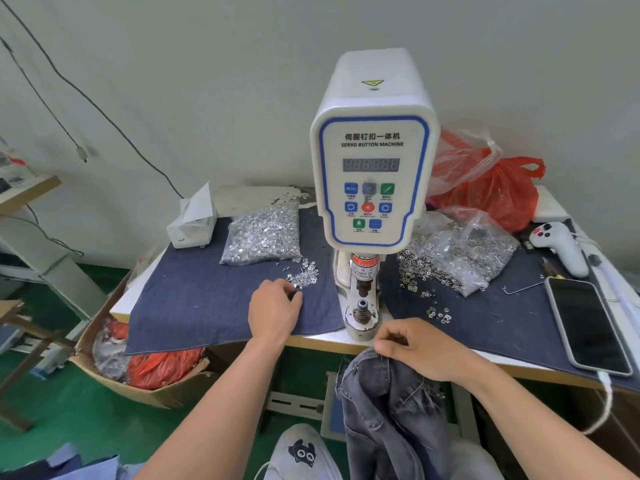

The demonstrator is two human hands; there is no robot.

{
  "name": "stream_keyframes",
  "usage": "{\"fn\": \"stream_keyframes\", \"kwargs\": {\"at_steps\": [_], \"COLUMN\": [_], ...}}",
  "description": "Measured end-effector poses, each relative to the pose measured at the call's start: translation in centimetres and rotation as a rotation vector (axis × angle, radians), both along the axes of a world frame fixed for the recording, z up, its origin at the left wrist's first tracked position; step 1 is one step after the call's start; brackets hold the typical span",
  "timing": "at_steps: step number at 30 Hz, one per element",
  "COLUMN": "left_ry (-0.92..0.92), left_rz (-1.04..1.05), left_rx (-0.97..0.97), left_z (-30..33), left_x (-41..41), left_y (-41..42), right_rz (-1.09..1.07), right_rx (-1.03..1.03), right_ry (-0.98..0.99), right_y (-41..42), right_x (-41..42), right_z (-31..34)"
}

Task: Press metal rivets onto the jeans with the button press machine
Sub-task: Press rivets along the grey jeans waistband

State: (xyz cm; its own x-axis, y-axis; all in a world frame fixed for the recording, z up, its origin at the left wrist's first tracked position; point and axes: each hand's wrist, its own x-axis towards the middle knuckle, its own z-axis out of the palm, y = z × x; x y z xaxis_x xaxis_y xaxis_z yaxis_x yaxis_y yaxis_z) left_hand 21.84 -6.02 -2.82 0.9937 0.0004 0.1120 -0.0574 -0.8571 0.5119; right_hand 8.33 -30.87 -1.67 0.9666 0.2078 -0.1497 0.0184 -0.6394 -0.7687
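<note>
Right now the left hand [275,308] is curled over the edge of the loose rivet posts [304,277] spilled on the denim mat [194,299], fingertips pinching among them; whether one is already caught I cannot tell. Behind them sits the full bag of posts [263,233], toward the table's back edge. The right hand [412,349] is clenched on a fold of the grey jeans [391,410], holding it just off the front edge of the table [325,341], below the lower die [362,308] of the button press machine [372,174]. The rest of the jeans hangs toward the person's lap. Nothing lies on the die and no cloth is under the punch, so this rivet looks barely begun: post to seat, cap from the ring heap [440,265] to add, fabric to place, press to fire.
</note>
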Motion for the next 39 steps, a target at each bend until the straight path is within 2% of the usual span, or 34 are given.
{"fn": "stream_keyframes", "kwargs": {"at_steps": [4,7,13,19,29,39], "left_ry": [-0.019,-0.026,0.139,0.370,0.352,0.291], "left_rz": [0.034,-0.002,-0.150,-0.091,-0.165,-0.315], "left_rx": [-0.011,-0.108,-0.643,-1.050,-1.053,-0.850], "left_z": [0.1,0.5,1.6,1.4,1.2,1.7], "left_x": [-0.1,-0.5,-2.6,-3.9,-5.4,-5.8], "left_y": [-0.5,-0.6,-2.5,-4.1,-4.9,-5.3], "right_rz": [-0.024,-0.043,-0.039,-0.040,-0.022,-0.023], "right_rx": [-0.034,-0.010,-0.001,0.011,0.022,0.046], "right_ry": [-0.005,0.000,0.012,0.009,-0.004,0.007], "right_y": [-0.1,-0.2,-0.3,-0.2,-0.1,-0.2], "right_x": [0.1,0.1,0.2,0.1,0.1,0.1], "right_z": [-0.2,-0.3,-0.2,-0.2,0.0,-0.2]}}
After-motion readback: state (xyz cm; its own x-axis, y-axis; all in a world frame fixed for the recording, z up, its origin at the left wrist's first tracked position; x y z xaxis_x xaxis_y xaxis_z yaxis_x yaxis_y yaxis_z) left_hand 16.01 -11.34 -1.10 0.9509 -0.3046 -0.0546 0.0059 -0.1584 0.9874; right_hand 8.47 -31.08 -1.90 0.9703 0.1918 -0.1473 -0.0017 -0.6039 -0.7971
